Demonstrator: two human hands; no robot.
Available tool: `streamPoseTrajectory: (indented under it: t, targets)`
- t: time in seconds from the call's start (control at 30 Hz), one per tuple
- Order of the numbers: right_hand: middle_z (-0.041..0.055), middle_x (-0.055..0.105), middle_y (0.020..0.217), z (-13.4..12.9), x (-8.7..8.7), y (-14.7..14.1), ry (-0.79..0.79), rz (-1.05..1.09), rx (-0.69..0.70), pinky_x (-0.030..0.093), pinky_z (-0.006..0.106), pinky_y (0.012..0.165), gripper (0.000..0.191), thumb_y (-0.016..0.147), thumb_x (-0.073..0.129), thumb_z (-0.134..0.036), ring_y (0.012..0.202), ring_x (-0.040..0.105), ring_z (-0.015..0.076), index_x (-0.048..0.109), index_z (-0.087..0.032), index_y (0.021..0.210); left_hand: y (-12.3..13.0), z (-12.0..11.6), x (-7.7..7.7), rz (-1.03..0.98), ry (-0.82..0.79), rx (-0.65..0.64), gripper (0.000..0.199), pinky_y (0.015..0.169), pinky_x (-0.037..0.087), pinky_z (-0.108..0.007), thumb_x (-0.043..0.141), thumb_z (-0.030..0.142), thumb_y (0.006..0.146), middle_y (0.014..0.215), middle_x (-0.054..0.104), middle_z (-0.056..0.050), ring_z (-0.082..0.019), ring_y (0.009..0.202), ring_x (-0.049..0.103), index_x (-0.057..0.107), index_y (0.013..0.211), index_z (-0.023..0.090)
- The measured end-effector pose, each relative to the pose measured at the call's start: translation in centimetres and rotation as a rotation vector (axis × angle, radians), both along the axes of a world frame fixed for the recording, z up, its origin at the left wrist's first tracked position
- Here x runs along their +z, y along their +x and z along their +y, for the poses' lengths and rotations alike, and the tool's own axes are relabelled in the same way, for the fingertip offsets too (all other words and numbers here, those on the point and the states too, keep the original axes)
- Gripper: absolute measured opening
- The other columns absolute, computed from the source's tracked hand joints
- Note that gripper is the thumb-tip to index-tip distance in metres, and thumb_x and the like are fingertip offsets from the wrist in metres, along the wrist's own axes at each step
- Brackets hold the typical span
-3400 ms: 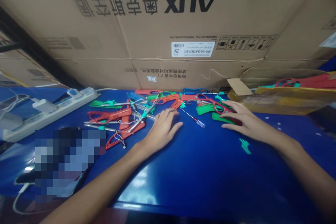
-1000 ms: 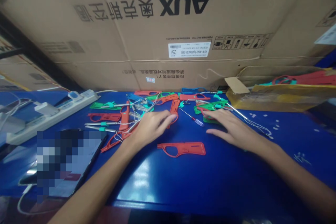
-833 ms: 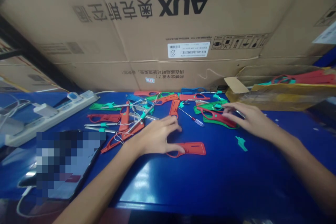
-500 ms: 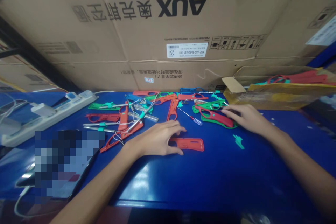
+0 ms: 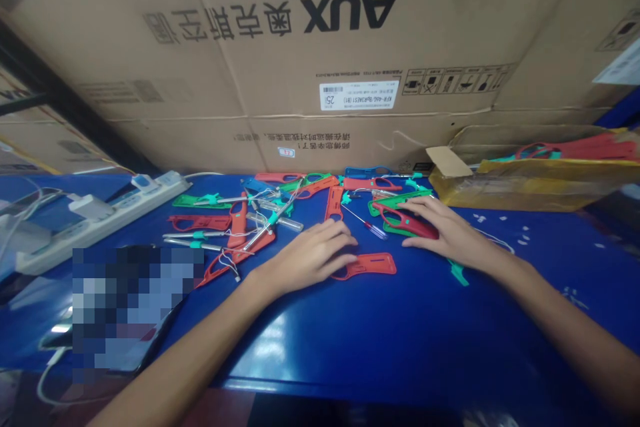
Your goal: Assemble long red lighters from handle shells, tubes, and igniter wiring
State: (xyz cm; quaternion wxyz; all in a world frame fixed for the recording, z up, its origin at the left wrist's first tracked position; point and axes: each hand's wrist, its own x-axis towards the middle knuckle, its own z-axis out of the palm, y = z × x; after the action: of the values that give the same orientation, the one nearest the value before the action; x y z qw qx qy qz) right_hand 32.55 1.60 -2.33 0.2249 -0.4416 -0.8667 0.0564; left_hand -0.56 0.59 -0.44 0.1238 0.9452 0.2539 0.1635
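My left hand [image 5: 315, 255] rests over the near end of a flat red plastic handle piece [image 5: 373, 263], its fingers loosely curled and apart. At the right of the pile, my right hand [image 5: 450, 230] has its thumb and fingers spread around a dark red handle piece [image 5: 417, 225], which lies on green pieces. Between the hands lies a screwdriver [image 5: 371, 224]. A small turquoise part [image 5: 459, 273] sits below my right hand. Red, green and blue handle shells, metal rods and thin white wires are heaped beyond my left hand, among them an upright-lying red piece [image 5: 334, 203].
An open cardboard box [image 5: 530, 185] with red pieces stands at the back right. A big carton [image 5: 280, 80] walls off the back. On the left are a white power strip [image 5: 107, 220] and a blurred-out device with a cable. White scraps dot the right side.
My left hand has turned, its fingers now lying over the red piece's end. My right hand has moved left and down around the dark red piece. The view has shifted slightly.
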Motion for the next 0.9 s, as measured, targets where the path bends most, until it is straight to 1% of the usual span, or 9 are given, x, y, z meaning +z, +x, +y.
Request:
streamPoseTrajectory:
  t: [0.1,0.23,0.3,0.4,0.5,0.57,0.67,0.8,0.9]
  targets:
    - [0.0125,0.060,0.135,-0.2,0.1,-0.3,0.033,-0.035,0.025,0.050,0.056,0.105,0.056,0.095,0.059,-0.059,0.125,0.058,0.0328,0.057,-0.031,0.143,-0.4,0.6,-0.4,0.006,0.063,0.077,0.028,0.103,0.048,-0.044,0.046,0.036,0.108,0.121,0.063,-0.009,-0.023,0.114,0.059,0.061,0.123,0.018]
    - [0.0148,0.059,0.141,0.0,0.0,0.0,0.067,-0.027,-0.099,0.046,0.057,0.109,0.053,0.099,0.050,-0.060,0.131,0.055,0.0340,0.060,-0.026,0.138,-0.8,1.1,-0.9,0.013,0.081,0.157,0.029,0.104,0.048,-0.045,0.047,0.038,0.107,0.127,0.060,-0.009,-0.025,0.119,0.054,0.059,0.125,0.019]
    - [0.0157,0.055,0.149,0.4,-0.3,0.5,0.079,-0.035,-0.153,0.042,0.058,0.113,0.057,0.100,0.045,-0.061,0.138,0.050,0.0343,0.056,-0.024,0.143,-0.9,1.1,-0.9,0.023,0.071,0.172,0.030,0.103,0.048,-0.044,0.046,0.039,0.107,0.128,0.060,-0.008,-0.025,0.119,0.053,0.058,0.127,0.019]
    - [0.0154,0.051,0.154,0.9,-0.7,1.2,0.059,-0.066,-0.169,0.035,0.060,0.117,0.065,0.101,0.039,-0.064,0.143,0.045,0.0345,0.047,-0.023,0.151,-0.8,0.8,-0.9,0.034,0.054,0.184,0.032,0.105,0.047,-0.046,0.047,0.039,0.107,0.130,0.060,-0.008,-0.025,0.121,0.053,0.054,0.131,0.020]
    - [0.0156,0.061,0.144,1.1,-0.6,1.5,0.059,-0.063,-0.185,0.037,0.061,0.113,0.064,0.101,0.038,-0.064,0.134,0.054,0.0354,0.052,-0.022,0.146,-0.7,0.6,-0.8,0.040,0.036,0.185,0.033,0.107,0.045,-0.047,0.047,0.039,0.107,0.132,0.059,-0.009,-0.025,0.123,0.053,0.054,0.133,0.020]
    - [0.0150,0.069,0.128,1.1,-0.2,1.5,0.064,-0.033,-0.197,0.044,0.058,0.105,0.057,0.101,0.039,-0.061,0.121,0.062,0.0343,0.062,-0.021,0.134,-0.6,0.5,-0.8,0.037,0.024,0.181,0.032,0.106,0.045,-0.047,0.047,0.039,0.107,0.132,0.059,-0.009,-0.025,0.122,0.053,0.055,0.132,0.020]
    - [0.0136,0.074,0.111,1.2,0.3,1.6,0.056,0.019,-0.204,0.050,0.054,0.094,0.045,0.103,0.038,-0.048,0.105,0.066,0.0318,0.071,-0.021,0.116,-0.7,0.7,-0.7,0.032,0.010,0.172,0.030,0.103,0.046,-0.047,0.047,0.037,0.107,0.131,0.060,-0.009,-0.025,0.120,0.054,0.056,0.130,0.021]
    - [0.0121,0.075,0.108,1.4,0.5,2.4,0.062,0.038,-0.202,0.054,0.052,0.089,0.038,0.100,0.038,-0.032,0.100,0.069,0.0305,0.073,-0.023,0.109,-0.7,0.9,-0.7,0.028,0.020,0.171,0.027,0.099,0.046,-0.044,0.048,0.036,0.107,0.130,0.061,-0.009,-0.025,0.118,0.054,0.057,0.127,0.020]
    - [0.0098,0.076,0.106,1.5,0.7,3.1,0.021,0.062,-0.172,0.055,0.049,0.089,0.035,0.098,0.042,-0.033,0.100,0.070,0.0291,0.076,-0.025,0.099,-0.7,0.9,-0.6,0.015,0.032,0.160,0.026,0.097,0.045,-0.042,0.047,0.035,0.107,0.129,0.062,-0.009,-0.025,0.116,0.054,0.058,0.126,0.021]
